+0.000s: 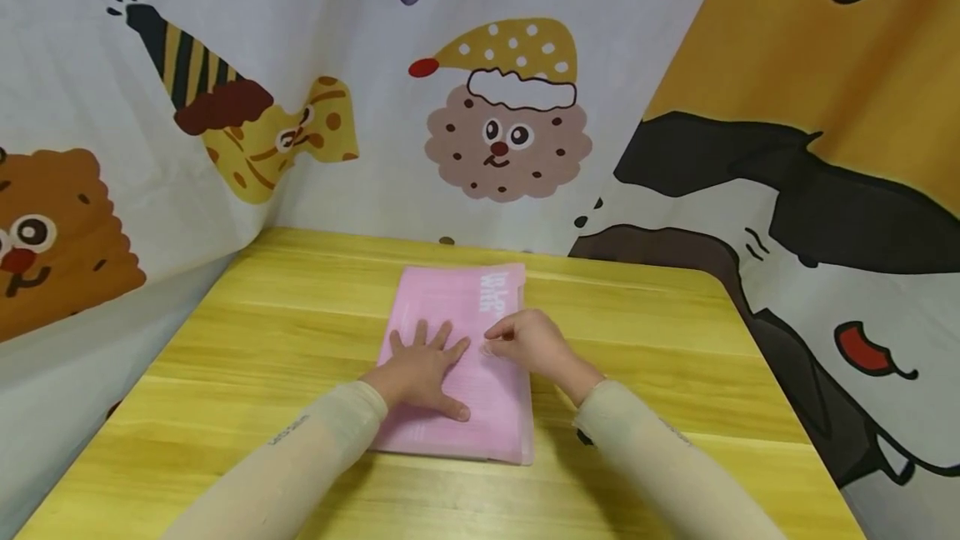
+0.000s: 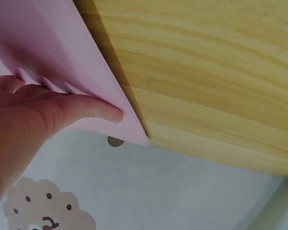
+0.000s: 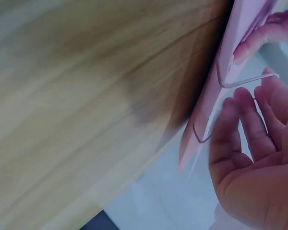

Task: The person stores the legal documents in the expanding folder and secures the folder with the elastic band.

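Note:
A pink folder (image 1: 465, 294) with white lettering near its upper right lies on the wooden table. My left hand (image 1: 423, 369) rests on it, fingers spread and pressing the cover. In the left wrist view, the thumb (image 2: 103, 109) lies close to the folder's edge. At the folder's right side, my right hand (image 1: 536, 344) pinches a thin pale cord (image 3: 247, 81) between thumb and curled fingers. The cord runs from the folder's edge up to the hand in the right wrist view. A second stretch of cord (image 3: 198, 136) crosses that edge farther along.
The yellow wood-grain table (image 1: 637, 323) extends on both sides of the folder. Behind it hangs a white curtain (image 1: 360, 15) printed with cartoon snacks. Light sleeves (image 1: 315, 432) cover both forearms.

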Tool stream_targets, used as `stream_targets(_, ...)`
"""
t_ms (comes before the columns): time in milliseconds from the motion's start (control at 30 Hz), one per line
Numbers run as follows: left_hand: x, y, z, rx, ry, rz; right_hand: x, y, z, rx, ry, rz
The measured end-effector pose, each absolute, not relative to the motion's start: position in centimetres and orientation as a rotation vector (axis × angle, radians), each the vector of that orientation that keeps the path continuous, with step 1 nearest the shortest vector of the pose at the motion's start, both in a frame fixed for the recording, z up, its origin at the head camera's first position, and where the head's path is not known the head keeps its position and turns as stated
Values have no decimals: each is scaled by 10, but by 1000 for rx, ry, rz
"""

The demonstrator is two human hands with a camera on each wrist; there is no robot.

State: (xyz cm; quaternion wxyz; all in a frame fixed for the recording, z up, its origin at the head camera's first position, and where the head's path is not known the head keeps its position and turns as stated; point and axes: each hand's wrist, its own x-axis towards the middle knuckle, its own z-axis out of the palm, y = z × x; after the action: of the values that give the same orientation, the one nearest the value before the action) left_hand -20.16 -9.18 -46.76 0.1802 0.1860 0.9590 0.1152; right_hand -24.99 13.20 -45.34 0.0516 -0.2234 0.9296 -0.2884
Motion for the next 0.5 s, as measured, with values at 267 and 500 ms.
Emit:
stream_targets(267, -208, -96, -484, 551, 2741, 341, -251, 110, -458, -871, 2939, -473)
stream_targets(500, -201, -95, -472, 533, 2727, 345, -251, 100, -463, -929, 2943, -317)
